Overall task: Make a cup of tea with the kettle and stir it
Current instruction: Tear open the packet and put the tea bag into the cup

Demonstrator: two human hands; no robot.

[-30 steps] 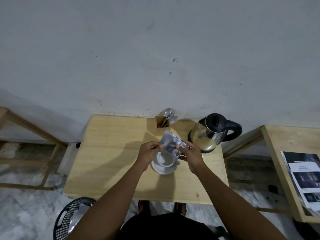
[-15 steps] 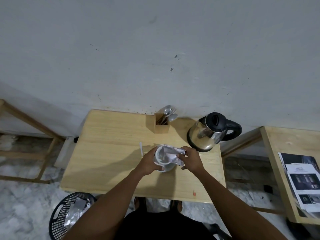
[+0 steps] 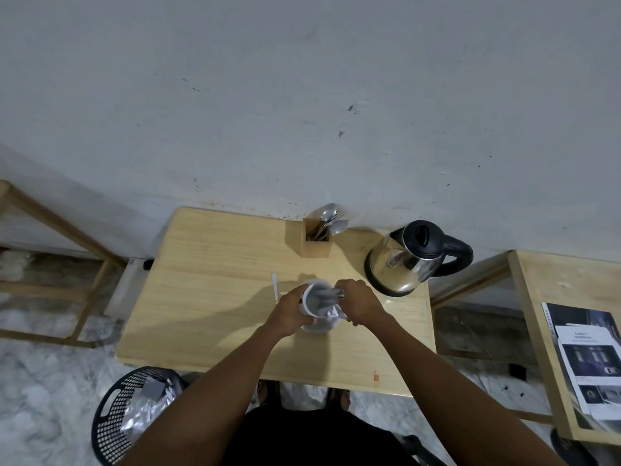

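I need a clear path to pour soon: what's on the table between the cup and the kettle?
In the head view, only the right hand, at the cup rim, sits there; beyond it is bare table up to the kettle.

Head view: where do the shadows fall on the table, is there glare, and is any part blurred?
Head view: the arms' shadows fall left of the hands on the table; the steel kettle shows bright reflections; the cup between left hand and right hand is slightly motion-blurred; the wide lens bends the table edges.
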